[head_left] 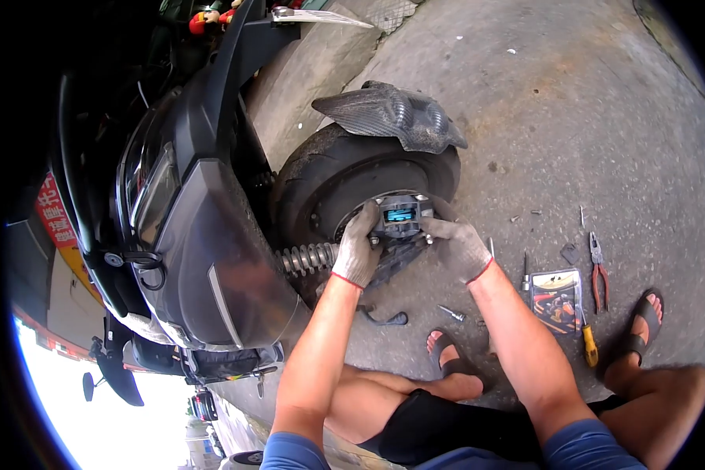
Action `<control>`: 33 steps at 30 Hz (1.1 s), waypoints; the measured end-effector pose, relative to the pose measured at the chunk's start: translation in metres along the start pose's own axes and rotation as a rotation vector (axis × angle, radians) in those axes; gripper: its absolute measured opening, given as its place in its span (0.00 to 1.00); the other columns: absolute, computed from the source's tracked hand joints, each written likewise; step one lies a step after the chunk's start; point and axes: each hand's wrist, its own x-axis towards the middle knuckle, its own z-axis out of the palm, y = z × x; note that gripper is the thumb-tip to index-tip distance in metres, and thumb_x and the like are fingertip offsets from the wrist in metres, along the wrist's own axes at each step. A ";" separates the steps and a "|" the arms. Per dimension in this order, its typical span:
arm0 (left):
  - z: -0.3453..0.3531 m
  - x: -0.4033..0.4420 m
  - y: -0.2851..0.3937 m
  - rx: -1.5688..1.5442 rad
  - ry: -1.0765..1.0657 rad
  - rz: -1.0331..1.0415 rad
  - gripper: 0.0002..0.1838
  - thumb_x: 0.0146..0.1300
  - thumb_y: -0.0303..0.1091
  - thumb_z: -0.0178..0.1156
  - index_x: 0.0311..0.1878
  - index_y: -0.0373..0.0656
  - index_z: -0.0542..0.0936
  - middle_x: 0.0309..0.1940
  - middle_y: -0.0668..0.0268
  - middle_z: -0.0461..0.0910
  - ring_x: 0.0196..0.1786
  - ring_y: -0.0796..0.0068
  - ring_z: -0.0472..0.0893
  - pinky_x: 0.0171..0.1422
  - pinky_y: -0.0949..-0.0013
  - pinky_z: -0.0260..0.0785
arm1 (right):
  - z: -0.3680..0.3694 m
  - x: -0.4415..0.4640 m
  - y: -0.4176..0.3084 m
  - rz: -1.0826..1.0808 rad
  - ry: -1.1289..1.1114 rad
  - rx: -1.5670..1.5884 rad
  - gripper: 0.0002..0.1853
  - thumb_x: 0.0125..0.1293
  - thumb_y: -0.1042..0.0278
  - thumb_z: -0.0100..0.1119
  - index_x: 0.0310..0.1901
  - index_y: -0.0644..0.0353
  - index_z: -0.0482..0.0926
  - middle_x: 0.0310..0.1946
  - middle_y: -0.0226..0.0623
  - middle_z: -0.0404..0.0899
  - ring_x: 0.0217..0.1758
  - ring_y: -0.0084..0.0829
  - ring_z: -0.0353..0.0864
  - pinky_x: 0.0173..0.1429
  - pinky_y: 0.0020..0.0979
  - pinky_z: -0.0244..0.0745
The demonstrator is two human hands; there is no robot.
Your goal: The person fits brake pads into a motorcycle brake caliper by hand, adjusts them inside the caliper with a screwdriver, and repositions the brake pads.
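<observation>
A dark brake caliper [400, 229] with blue parts showing in its opening is held at the wheel hub. My left hand [359, 249], in a grey work glove with a red cuff edge, grips its left side. From the right, my gloved right hand [457, 243] closes its fingers on the caliper's other edge. Behind it stands the scooter wheel [352, 176] with its black tyre. A coil spring shock absorber [307, 258] runs just left of my left hand. Whether the caliper touches the brake disc is hidden.
The scooter body [211, 266] fills the left side. A patterned mudguard [399, 113] sits over the tyre. On the concrete at right lie pliers [598, 274], a yellow-handled screwdriver [589, 341], a blister pack [557, 300], a socket tool [451, 313] and several small bolts.
</observation>
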 end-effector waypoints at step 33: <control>-0.002 0.003 -0.016 -0.087 0.022 0.060 0.28 0.77 0.55 0.51 0.64 0.38 0.75 0.62 0.57 0.77 0.65 0.60 0.75 0.78 0.53 0.60 | -0.006 -0.003 0.007 -0.025 0.030 -0.193 0.39 0.60 0.76 0.65 0.73 0.72 0.62 0.63 0.46 0.75 0.65 0.32 0.73 0.70 0.32 0.66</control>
